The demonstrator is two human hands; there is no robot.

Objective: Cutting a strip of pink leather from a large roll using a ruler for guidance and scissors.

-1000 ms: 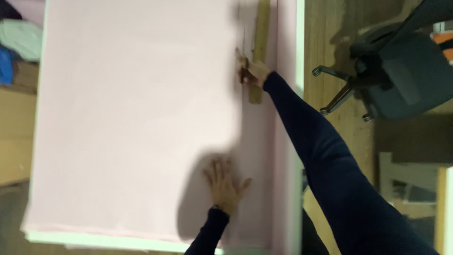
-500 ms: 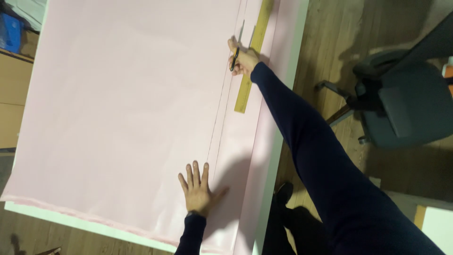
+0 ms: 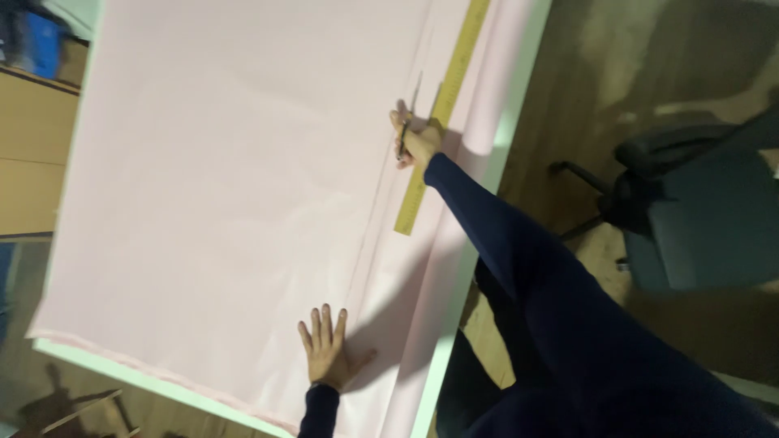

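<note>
Two hands on pink fabric (image 3: 227,162) | right hand (image 3: 418,142) fingers clamped on dark pen (image 3: 403,138), touching yellow ruler (image 3: 442,113) | left hand (image 3: 329,353) fingers spread flat on fabric, near surface (image 3: 454,324) edge

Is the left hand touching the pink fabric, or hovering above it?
Touching. The head view shows the left hand lying flat, fingers spread, on the pink fabric, with no gap visible beneath the palm.
</note>
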